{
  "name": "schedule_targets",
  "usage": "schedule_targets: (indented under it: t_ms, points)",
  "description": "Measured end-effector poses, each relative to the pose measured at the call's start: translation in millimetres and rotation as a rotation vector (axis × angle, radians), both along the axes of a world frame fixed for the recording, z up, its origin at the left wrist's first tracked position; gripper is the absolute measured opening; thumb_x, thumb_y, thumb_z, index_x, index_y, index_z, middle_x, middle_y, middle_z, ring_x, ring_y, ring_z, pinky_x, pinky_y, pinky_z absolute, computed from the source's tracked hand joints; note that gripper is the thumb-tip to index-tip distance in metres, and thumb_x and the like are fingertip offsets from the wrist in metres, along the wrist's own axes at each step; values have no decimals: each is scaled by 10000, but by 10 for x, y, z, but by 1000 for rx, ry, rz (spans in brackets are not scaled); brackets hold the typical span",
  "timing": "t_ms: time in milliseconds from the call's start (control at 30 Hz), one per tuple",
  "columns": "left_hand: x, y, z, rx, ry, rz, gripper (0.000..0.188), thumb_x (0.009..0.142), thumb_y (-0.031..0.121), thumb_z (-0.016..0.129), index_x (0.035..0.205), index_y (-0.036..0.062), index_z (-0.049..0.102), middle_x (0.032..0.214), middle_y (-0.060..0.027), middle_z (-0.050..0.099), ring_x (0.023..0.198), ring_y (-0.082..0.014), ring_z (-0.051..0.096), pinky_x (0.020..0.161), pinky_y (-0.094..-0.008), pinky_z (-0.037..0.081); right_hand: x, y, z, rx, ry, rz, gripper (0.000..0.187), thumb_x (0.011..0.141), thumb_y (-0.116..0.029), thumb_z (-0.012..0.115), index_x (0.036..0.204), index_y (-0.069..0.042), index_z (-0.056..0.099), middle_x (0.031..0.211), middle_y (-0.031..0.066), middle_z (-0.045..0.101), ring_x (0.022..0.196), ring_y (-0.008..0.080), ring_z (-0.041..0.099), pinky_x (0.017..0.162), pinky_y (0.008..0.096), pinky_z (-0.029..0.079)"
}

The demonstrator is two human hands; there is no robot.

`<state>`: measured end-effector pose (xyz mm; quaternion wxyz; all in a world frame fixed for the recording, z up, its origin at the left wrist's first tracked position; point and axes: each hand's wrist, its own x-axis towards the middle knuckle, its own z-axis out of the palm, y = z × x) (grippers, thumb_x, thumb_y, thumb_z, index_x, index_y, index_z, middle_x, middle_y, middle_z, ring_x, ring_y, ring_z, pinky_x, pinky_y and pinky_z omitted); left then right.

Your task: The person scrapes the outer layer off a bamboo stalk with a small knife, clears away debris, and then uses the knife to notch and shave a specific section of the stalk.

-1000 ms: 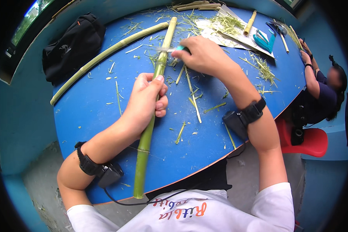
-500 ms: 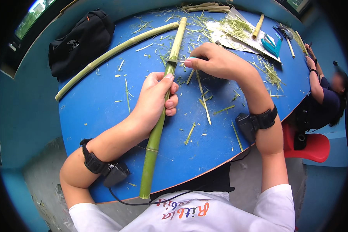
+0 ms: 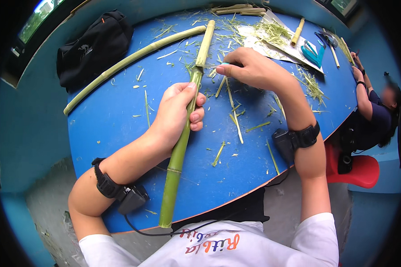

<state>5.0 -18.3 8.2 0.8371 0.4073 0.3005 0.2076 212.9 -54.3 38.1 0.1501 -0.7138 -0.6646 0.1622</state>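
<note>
A long bamboo stalk point(image 3: 175, 164) lies slantwise before me, green and smooth on its near part, pale and scraped toward its far end. My left hand point(image 3: 181, 111) is wrapped round its middle, thumb on top. My right hand point(image 3: 251, 69) is closed on a small knife with a bit of teal showing at the fingers; most of its handle is hidden. The dark knife blade point(image 3: 200, 68) lies across the stalk where the green skin meets the scraped part. A second, pale curved stalk point(image 3: 133, 60) rests to the left of the first.
Green shavings point(image 3: 314, 86) litter the blue table point(image 3: 227, 178). A black bag point(image 3: 93, 49) lies at far left. White paper point(image 3: 294, 53) with shavings, a short bamboo piece point(image 3: 297, 32) and a teal tool point(image 3: 313, 53) are at far right. Another person point(image 3: 374, 107) works beyond a red stool point(image 3: 363, 171).
My right hand has shifted slightly to the right and away from me, and the blade sits a little farther up the stalk. My left hand keeps its grip.
</note>
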Motion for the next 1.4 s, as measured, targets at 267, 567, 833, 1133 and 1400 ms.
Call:
schedule_targets:
  t_ms: [267,567,833,1133,1400]
  points:
    - [7,4,1,-113,-41,7,201,991,231,388,1056,43,415,730,-2,410,496,-34,341,389,-173,306,-80,15,-76,-26,86,23,466,859,-412,573,820,50,625,605,121,523,571,202,482,547,352,393]
    - [21,-68,49,-39,2,23,187,982,235,408,1025,54,431,703,7,396,488,-35,336,385,-168,289,132,213,-274,287,-165,-131,461,865,-415,553,774,29,636,801,227,623,798,388,596,720,456,465]
    - [-20,42,-25,13,-1,13,152,979,227,415,928,88,381,721,-12,431,476,-41,364,379,-177,316,-105,87,-150,108,31,53,489,876,-421,555,779,56,603,673,210,571,633,352,549,612,436,425]
    - [39,-100,50,41,90,41,196,977,237,428,1040,64,360,745,-13,424,499,-36,355,401,-180,323,-140,-22,-37,72,-4,-13,444,862,-375,578,780,61,590,628,193,536,586,300,502,569,408,395]
    - [34,-128,31,71,122,12,196,976,241,431,1046,74,354,745,-6,409,497,-35,347,402,-181,321,-96,116,-167,308,-170,-76,469,853,-423,567,752,28,644,744,224,624,752,380,610,696,454,474]
